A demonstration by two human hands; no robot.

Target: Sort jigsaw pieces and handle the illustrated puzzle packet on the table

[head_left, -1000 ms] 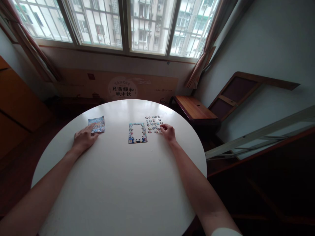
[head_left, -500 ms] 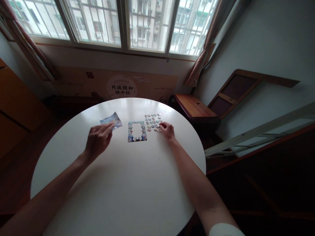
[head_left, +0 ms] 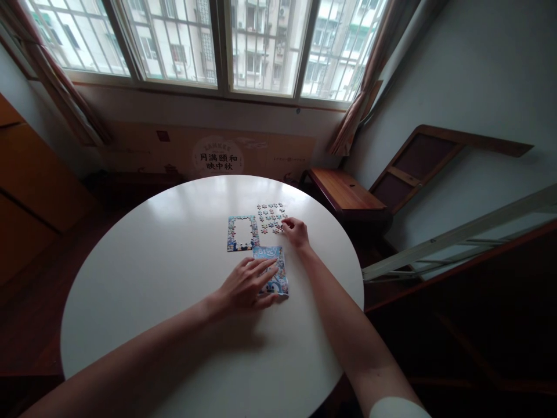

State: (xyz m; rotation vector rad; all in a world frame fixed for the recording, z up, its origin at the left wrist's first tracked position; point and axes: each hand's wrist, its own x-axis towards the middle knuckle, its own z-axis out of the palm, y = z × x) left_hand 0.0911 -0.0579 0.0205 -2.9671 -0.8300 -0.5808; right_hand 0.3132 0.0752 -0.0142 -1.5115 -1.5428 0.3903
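a puzzle border (head_left: 231, 235) lies on a table (head_left: 143, 273) before a window (head_left: 265, 46), loose pieces (head_left: 272, 225) just to its right; a sheet (head_left: 279, 270) lies in front, beneath the left hand (head_left: 248, 281), the right hand (head_left: 296, 233) at the pieces' near right side.

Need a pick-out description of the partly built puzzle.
On the round white table, toward its far edge, are small loose multicoloured jigsaw pieces. Immediately left lies a rectangular multicoloured jigsaw border. Unlike those pieces and the blue printed sheet, it's a joined ring around a white centre.
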